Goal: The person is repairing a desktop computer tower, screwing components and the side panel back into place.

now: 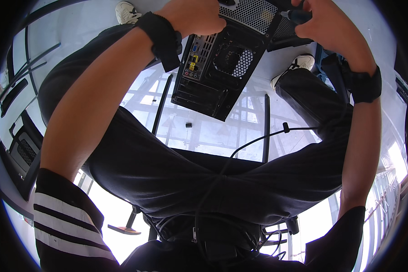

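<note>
Sitting between the feet in the head view, a black computer case (215,93) contains a perforated silver panel (251,16) and a port strip (197,56). The left hand (197,16) curls at its upper-left edge; whether it grips anything cannot be told. The right hand (328,25) closes its fingers around a dark-handled tool (298,17).

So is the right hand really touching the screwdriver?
Touching. The head view shows it: the right hand grips the screwdriver by its black handle, with the metal end sticking out to the left.
</note>
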A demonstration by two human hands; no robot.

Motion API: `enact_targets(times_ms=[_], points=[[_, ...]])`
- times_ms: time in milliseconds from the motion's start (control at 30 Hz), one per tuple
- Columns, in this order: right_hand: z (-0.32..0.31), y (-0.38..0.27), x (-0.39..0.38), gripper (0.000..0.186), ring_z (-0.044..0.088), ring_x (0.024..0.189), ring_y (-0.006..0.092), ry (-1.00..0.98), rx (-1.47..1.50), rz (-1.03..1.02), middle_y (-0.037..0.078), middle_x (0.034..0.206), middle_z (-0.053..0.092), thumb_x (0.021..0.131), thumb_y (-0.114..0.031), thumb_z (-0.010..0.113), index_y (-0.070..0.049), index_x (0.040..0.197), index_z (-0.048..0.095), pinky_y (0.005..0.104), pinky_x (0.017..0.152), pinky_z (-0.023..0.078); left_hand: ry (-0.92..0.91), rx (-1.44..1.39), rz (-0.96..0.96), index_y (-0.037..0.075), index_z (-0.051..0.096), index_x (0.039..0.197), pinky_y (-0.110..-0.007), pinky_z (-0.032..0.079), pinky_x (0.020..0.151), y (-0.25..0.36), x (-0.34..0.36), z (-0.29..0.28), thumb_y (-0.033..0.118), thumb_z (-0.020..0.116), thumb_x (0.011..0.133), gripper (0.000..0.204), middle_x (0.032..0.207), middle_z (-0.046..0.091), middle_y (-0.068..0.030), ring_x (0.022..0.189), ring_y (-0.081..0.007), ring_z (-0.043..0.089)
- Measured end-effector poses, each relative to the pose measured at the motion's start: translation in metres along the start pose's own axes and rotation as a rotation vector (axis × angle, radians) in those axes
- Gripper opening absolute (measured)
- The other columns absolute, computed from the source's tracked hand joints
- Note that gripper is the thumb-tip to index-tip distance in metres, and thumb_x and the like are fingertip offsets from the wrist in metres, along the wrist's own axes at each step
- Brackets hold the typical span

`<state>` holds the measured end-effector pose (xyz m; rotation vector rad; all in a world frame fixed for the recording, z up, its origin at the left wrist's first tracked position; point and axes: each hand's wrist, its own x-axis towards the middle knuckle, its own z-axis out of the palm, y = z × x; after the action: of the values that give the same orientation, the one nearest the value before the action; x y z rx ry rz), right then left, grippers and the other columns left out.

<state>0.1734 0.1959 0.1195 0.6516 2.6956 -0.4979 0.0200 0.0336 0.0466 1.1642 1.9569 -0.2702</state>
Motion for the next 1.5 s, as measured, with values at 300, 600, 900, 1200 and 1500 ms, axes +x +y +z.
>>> enact_targets(times_ms=[300,600,900,1200,1500], points=[[0.009,-0.011,-0.01,0.026,0.066,0.088,0.0381,0.279,-0.103,-0.117,0.021,0.09,0.069,0.071,-0.01,0.073,0.004,0.093,0.069,0.0406,0.079,0.053,0.019,0.021,0.037,-0.009,0.073,0.092,-0.049,0.056,0.087,-0.005,0.002,0.004,0.023,0.058,0.089,0.036,0.1,0.072,-0.0295,0.098,-0.0435,0.071],[-0.027,-0.039,0.012,0.04,0.069,0.06,0.0336,-0.143,0.114,0.489,0.021,0.069,0.068,0.087,-0.029,0.073,0.01,0.079,0.069,0.0416,0.057,0.053,0.045,-0.06,0.058,-0.01,0.073,0.092,-0.049,0.055,0.088,-0.002,-0.007,-0.003,0.024,0.057,0.09,0.037,0.102,0.071,-0.0298,0.099,-0.0437,0.07],[-0.007,-0.027,-0.002,0.039,0.07,0.072,0.0345,0.064,-0.087,0.23,0.024,0.076,0.07,0.088,-0.032,0.07,0.007,0.084,0.069,0.0413,0.066,0.053,0.012,-0.041,0.075,-0.008,0.073,0.09,-0.05,0.056,0.086,-0.005,-0.006,-0.002,0.024,0.058,0.089,0.036,0.1,0.071,-0.03,0.095,-0.0441,0.071],[-0.003,-0.028,-0.009,0.025,0.068,0.085,0.0397,0.122,-0.089,-0.026,0.025,0.091,0.07,0.085,-0.018,0.064,0.002,0.097,0.069,0.0433,0.074,0.053,0.004,-0.016,0.089,-0.009,0.073,0.091,-0.05,0.056,0.085,-0.008,-0.006,-0.003,0.026,0.059,0.09,0.037,0.099,0.072,-0.0298,0.095,-0.0437,0.071],[-0.03,-0.025,0.012,0.025,0.07,0.085,0.0352,-0.221,-0.01,0.48,0.022,0.086,0.071,0.09,-0.021,0.06,0.001,0.093,0.072,0.0424,0.074,0.054,0.005,-0.069,0.064,-0.009,0.073,0.095,-0.049,0.056,0.086,0.006,-0.003,-0.006,0.024,0.059,0.089,0.036,0.102,0.072,-0.0297,0.096,-0.0437,0.071]])
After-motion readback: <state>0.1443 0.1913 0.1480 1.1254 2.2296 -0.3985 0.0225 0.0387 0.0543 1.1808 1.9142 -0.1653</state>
